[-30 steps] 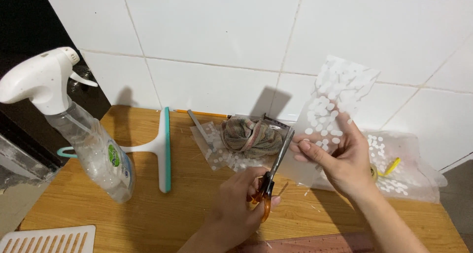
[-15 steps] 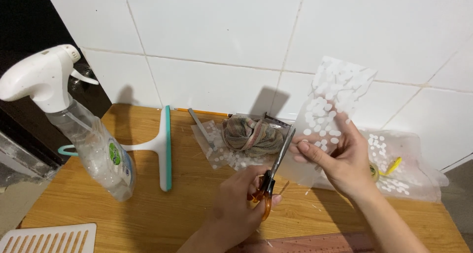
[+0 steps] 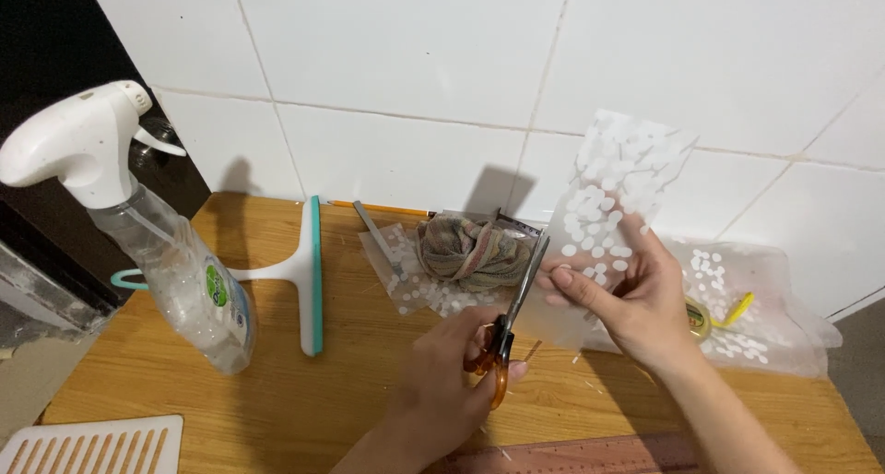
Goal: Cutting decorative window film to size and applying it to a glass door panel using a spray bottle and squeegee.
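My left hand (image 3: 452, 382) grips orange-handled scissors (image 3: 507, 331), whose blades point up and right into the left edge of a clear plastic sheet with white dots (image 3: 608, 207). My right hand (image 3: 636, 303) holds that sheet upright by its lower part, thumb on the front. Both hands are over a wooden table (image 3: 277, 400), just in front of a bundled striped cloth (image 3: 470, 253).
A clear spray bottle with white trigger (image 3: 175, 262) stands at the left. A white and teal squeegee (image 3: 300, 271) lies beside it. More dotted plastic (image 3: 756, 317) with a yellow-tipped item (image 3: 728, 313) lies at right. A white slatted grille (image 3: 92, 446) and a reddish ruler (image 3: 590, 456) sit near the front edge.
The scissors and the dotted sheet have stayed almost in place; the hands shifted only slightly.
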